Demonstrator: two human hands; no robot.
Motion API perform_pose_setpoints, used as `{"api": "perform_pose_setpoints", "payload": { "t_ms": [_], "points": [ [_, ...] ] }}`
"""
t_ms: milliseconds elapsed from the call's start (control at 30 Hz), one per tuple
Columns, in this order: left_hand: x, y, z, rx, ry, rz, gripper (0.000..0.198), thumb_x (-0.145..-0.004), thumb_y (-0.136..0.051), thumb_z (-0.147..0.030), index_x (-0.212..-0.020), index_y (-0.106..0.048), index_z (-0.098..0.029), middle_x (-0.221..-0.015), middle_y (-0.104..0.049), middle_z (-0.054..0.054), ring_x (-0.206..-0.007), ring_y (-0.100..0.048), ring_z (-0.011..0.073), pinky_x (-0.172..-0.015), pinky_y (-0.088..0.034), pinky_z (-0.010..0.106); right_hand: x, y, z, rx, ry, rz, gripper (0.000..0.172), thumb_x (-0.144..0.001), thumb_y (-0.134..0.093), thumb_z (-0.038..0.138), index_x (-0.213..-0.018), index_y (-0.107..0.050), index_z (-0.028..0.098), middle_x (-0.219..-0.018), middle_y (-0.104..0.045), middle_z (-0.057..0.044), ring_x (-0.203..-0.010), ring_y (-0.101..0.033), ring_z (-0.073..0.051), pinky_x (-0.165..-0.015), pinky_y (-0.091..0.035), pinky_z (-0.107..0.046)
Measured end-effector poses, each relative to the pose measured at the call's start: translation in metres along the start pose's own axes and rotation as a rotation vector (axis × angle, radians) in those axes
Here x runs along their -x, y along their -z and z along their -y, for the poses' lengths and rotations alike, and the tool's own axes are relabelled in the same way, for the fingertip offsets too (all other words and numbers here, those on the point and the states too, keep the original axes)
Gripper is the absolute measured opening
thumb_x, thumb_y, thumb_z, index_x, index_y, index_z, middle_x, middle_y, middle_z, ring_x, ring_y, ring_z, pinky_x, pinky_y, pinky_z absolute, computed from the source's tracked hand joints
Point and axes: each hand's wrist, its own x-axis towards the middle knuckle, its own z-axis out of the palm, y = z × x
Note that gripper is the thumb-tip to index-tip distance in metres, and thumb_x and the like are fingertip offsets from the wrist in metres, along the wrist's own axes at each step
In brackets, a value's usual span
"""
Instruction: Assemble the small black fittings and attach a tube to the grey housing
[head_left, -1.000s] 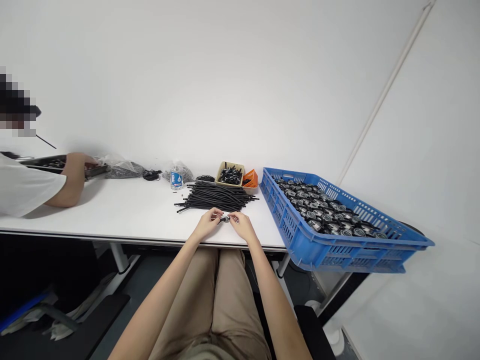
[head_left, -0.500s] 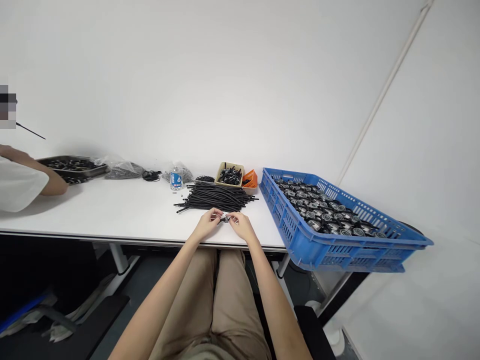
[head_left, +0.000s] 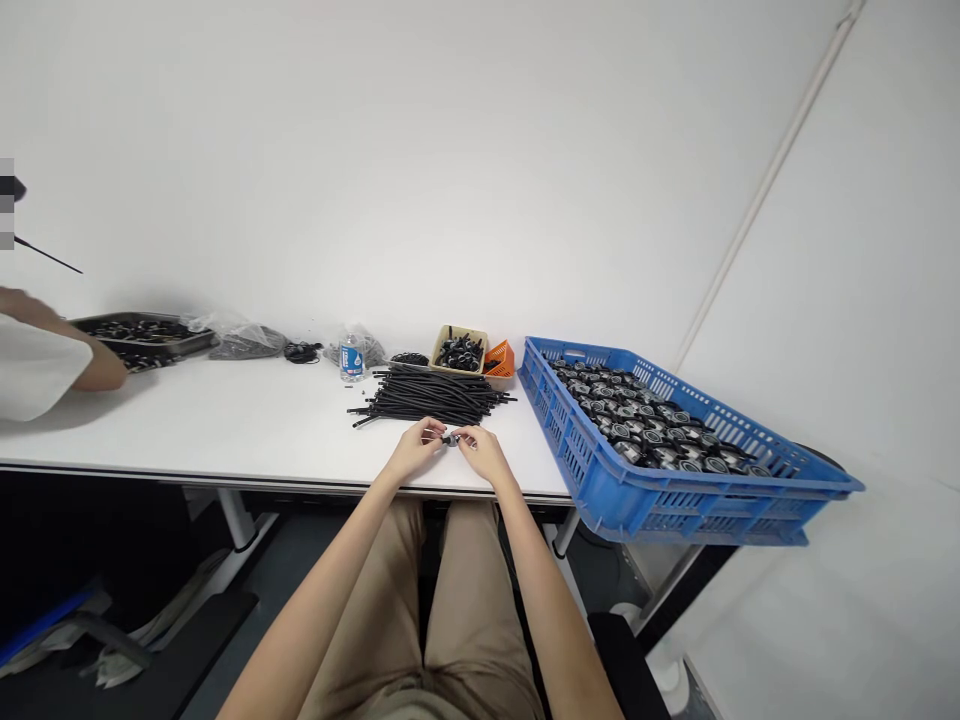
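Note:
Close to the table's front edge, my left hand (head_left: 415, 448) and my right hand (head_left: 483, 452) meet over a small black and silver part (head_left: 450, 440). The fingers of both hands are closed on it, the left on its dark end and the right on its lighter end. Its exact kind is too small to make out. Just beyond my hands lies a pile of black tubes (head_left: 431, 393), stacked side by side.
A blue crate (head_left: 592, 480) with rows of black and silver parts stands at the right. Behind the tubes are a tan bin (head_left: 463, 345), an orange bin (head_left: 500, 358) and a water bottle (head_left: 351, 358). At far left, a co-worker's arm (head_left: 56, 350) rests near a dark tray (head_left: 150, 330).
My hands stay almost in the same place with the small part between them. My knees have moved a little apart, and the view has shifted slightly.

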Motion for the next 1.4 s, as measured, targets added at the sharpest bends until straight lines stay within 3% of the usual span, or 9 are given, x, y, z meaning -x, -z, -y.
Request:
{"api": "perform_pose_setpoints", "payload": {
  "t_ms": [600,1400],
  "points": [
    [0.0007,0.0009,-0.0018,0.016,-0.006,0.024,0.029,-0.059,-0.058,-0.014,-0.088,-0.062,-0.017,-0.093,-0.069,0.006,-0.086,-0.065,0.0193,-0.081,-0.053,0.033,-0.0003,-0.0015,-0.0008,-0.007,-0.014,-0.001,0.029,-0.083,-0.054,0.006,-0.102,-0.072,0.019,-0.093,-0.07,-0.004,-0.079,-0.061,-0.016,-0.081,-0.048,-0.027],
    [-0.0003,-0.0001,0.0002,0.01,-0.038,0.004,0.028,-0.061,-0.054,-0.017,-0.087,-0.062,-0.018,-0.091,-0.069,0.005,-0.089,-0.065,0.0194,-0.086,-0.053,0.035,0.0002,-0.0001,0.0002,-0.007,-0.012,-0.001,0.027,-0.084,-0.053,0.007,-0.098,-0.072,0.02,-0.094,-0.071,-0.004,-0.081,-0.063,-0.016,-0.081,-0.049,-0.027]
  ]
}}
